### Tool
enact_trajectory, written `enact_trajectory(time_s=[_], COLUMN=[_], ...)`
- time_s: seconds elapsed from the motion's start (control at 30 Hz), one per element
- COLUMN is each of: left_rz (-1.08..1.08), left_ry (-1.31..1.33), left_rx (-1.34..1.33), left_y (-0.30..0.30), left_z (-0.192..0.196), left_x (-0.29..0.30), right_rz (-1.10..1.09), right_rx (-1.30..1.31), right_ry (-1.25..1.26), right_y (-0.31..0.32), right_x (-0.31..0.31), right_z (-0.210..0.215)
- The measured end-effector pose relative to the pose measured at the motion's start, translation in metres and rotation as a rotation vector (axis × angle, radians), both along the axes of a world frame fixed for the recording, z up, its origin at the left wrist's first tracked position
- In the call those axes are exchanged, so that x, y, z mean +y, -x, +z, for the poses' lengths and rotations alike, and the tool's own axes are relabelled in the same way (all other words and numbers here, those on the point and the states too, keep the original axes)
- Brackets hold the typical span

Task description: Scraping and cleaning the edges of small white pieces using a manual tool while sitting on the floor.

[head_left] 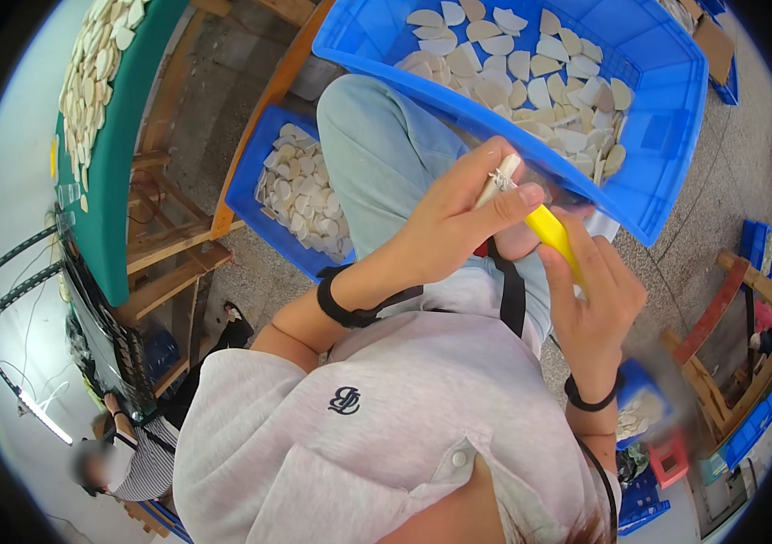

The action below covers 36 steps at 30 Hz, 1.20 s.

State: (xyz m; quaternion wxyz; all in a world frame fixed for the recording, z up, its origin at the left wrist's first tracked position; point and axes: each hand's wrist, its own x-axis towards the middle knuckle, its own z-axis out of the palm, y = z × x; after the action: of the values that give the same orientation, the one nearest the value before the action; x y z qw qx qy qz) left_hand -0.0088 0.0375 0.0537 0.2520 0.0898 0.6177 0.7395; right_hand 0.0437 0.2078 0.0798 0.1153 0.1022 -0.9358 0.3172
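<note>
Pinching a piece (511, 166), seemingly unfinished, the left hand (459, 213) faces the right hand (601, 292), closed around a tool (553, 238); the bin (667, 102) beyond holds more, status unclear.

Left side, we've got a green-topped table (107, 240) by wooden framing (173, 248), plus a lit tube light (46, 418) and a co-worker in a striped top (146, 469) at lower left. On the right we see a wooden stand (701, 390) with a red board (713, 313), and a pinkish-red plastic stool (674, 481) lower down. Cardboard box (714, 47) sits top right.
</note>
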Motion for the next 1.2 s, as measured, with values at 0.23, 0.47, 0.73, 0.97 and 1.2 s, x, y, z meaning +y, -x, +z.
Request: enact_trajectory(time_s=[0.23,0.47,0.73,0.97,1.2], left_rz=[0.11,-0.109,-0.079,-0.039,0.115], left_ry=[0.048,-0.506,-0.293,-0.039,0.097], left_rx=[0.097,-0.499,-0.474,-0.125,0.274], left_y=[-0.002,0.01,0.006,0.001,-0.001], left_z=[-0.007,-0.01,0.001,0.01,-0.007], left_x=[0.005,-0.006,-0.003,0.0,0.004], right_rz=[-0.07,-0.224,-0.025,0.0,0.016], right_rx=[-0.033,-0.105,-0.049,-0.089,-0.057], right_ry=[0.005,0.247,0.227,0.164,0.059], right_y=[-0.001,0.001,0.002,-0.001,-0.001], right_x=[-0.004,-0.001,-0.001,0.0,0.003], right_z=[0.001,0.004,0.005,0.007,0.01])
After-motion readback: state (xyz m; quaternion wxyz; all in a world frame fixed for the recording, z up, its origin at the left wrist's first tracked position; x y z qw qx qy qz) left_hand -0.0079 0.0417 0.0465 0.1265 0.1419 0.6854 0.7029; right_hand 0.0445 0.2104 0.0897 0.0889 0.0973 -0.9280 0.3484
